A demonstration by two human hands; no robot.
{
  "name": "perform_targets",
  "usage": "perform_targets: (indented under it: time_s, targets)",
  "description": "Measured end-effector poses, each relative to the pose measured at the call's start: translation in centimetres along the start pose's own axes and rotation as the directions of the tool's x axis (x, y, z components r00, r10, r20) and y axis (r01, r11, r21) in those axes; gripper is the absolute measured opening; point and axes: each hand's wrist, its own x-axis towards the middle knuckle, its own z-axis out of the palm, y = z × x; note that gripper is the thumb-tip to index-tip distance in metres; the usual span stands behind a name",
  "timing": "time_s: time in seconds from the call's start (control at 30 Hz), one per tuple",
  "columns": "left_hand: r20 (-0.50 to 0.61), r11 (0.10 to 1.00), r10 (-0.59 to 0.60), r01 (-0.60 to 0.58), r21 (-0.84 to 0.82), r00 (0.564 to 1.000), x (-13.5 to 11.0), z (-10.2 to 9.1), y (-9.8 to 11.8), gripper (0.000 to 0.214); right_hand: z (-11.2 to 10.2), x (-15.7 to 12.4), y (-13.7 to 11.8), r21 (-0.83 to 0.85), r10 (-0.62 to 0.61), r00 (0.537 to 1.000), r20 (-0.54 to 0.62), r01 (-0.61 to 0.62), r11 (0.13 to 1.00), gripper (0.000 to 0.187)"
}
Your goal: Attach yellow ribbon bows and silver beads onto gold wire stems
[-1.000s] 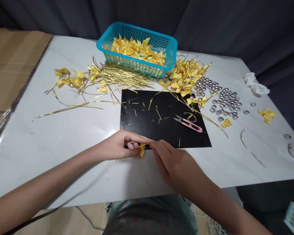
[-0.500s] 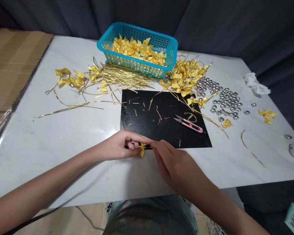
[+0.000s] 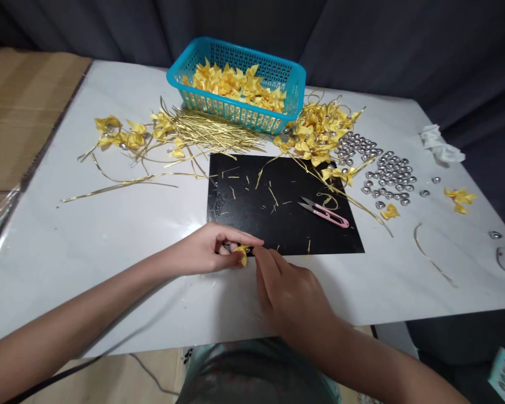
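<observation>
Two bare hands meet over the near edge of a black mat (image 3: 252, 196) on a white table (image 3: 122, 224). Taking the point where they meet as the clock's centre, the left hand (image 3: 212, 247) comes in from 9 o'clock, thumb and fingers pinching a small yellow bow (image 3: 243, 260), its index finger stretched out above it. The right hand (image 3: 294, 292) reaches in from 4 o'clock, fingertips bunched beside the bow's right side; whether they pinch anything is hidden, so I cannot tell.

At 2 o'clock, pink-handled snips (image 3: 328, 215) lie on the mat, among short gold scraps (image 3: 273, 196); farther out that way are heart-like silver pieces (image 3: 393, 177). At 1 o'clock sits a heap of yellow bows with gold ties (image 3: 315, 132). At 12 o'clock stands a blue basket (image 3: 297, 73) holding more yellow bows (image 3: 235, 87). Near 11 o'clock lies a bundle of gold ties (image 3: 214, 132), and around 10, several bows (image 3: 126, 134) with trailing ties.
</observation>
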Motion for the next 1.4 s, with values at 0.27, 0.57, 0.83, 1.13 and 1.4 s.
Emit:
perform_targets:
  time_s: [0.27, 0.57, 0.83, 1.13, 1.4]
  targets:
    - [-0.065, 0.999, 0.034, -0.032, 0.041, 0.997, 0.0, 0.2, 0.0, 0.039, 0.6, 0.1, -0.7, -0.051, 0.009, 0.999, -0.031, -0.010, 0.999, 0.024]
    - [-0.057, 0.999, 0.028, -0.027, 0.019, 0.998, 0.0, 0.4, 0.3, 0.040, 1.5, 0.4, -1.4, 0.039, 0.085, 0.996, 0.018, -0.085, 0.996, 0.018]
    - [-0.115, 0.998, 0.000, -0.007, -0.061, 0.993, 0.0, 0.6, 0.3, 0.052, 2.5, -0.6, -0.8, 0.286, 0.218, 0.975, 0.043, -0.221, 0.932, 0.019]
    - [-0.362, 0.985, 0.100, -0.143, -0.093, 0.927, 0.5, 1.6, -0.3, 0.033, 2.4, -0.7, -0.6, 0.466, 0.371, 0.928, -0.038, -0.312, 0.828, 0.008]
    - [-0.496, 0.979, 0.067, -0.154, -0.136, 0.866, 0.2, 1.9, -0.3, 0.030, 2.6, -0.6, -1.3, 0.565, 0.489, 0.872, -0.014, -0.396, 0.723, 0.008]
